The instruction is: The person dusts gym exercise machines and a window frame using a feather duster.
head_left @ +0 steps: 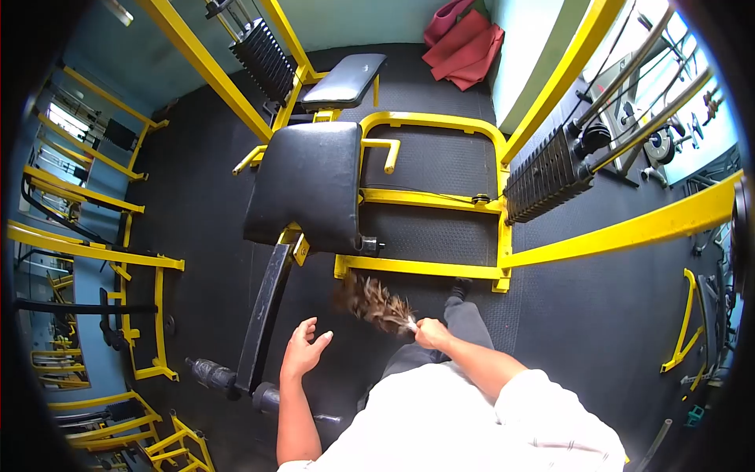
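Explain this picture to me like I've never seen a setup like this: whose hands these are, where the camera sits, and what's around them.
There is no robot here, only a person working bare-handed. The single picture comes from a camera worn on the head, looking forward and down; straight things look bent towards its edges.

The right hand grips a brown feather duster by its handle end. The left hand is empty, its fingers spread in the air.

In front stands exercise equipment: a yellow frame, a black padded seat and a stack of dark weight plates. On the black floor, by the far wall, lie red sheets, perhaps mats.
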The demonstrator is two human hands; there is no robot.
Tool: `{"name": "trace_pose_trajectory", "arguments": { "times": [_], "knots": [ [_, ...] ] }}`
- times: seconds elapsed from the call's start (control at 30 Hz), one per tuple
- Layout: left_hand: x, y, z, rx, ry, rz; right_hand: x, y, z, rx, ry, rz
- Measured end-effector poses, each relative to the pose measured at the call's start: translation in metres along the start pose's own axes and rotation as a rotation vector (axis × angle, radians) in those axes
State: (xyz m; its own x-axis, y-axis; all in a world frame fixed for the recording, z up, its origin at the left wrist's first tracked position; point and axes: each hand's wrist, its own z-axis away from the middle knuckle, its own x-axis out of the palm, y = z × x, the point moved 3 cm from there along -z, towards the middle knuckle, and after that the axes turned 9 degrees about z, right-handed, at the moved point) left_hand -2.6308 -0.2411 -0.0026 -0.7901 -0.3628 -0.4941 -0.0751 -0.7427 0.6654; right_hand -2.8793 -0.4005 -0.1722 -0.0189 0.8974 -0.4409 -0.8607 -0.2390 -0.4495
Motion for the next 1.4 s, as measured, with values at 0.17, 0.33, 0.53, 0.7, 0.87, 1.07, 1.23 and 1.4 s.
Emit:
{"name": "trace_pose_trajectory", "arguments": {
  "times": [0.17,0.33,0.53,0.7,0.87,1.07,1.23,1.4],
  "knots": [
    [0.030,0.002,-0.026,-0.057,-0.047,-0.098,0.016,-0.071,-0.049,0.004,0.080,-0.337],
    [0.045,0.027,-0.028,0.000,-0.104,-0.184,0.040,-0.100,-0.136,0.241,0.023,-0.343],
    [0.045,-0.005,-0.031,-0.143,-0.123,-0.163,-0.005,-0.049,-0.131,0.226,0.098,-0.412],
    [0.046,-0.002,-0.052,-0.080,-0.090,-0.024,-0.096,-0.001,-0.037,0.187,0.325,-0.718],
    [0.058,0.039,-0.076,0.011,-0.117,0.136,-0.154,0.002,-0.025,-0.189,0.820,-0.309],
    [0.079,0.071,-0.086,0.152,-0.169,0.199,-0.245,-0.030,-0.030,0.098,0.680,-0.260],
    [0.084,0.070,-0.090,0.089,-0.153,0.224,-0.283,-0.045,-0.028,0.064,0.611,0.051],
    [0.089,0.083,-0.103,0.045,-0.126,0.207,-0.305,-0.054,-0.027,-0.006,0.609,0.027]
  ]
}}
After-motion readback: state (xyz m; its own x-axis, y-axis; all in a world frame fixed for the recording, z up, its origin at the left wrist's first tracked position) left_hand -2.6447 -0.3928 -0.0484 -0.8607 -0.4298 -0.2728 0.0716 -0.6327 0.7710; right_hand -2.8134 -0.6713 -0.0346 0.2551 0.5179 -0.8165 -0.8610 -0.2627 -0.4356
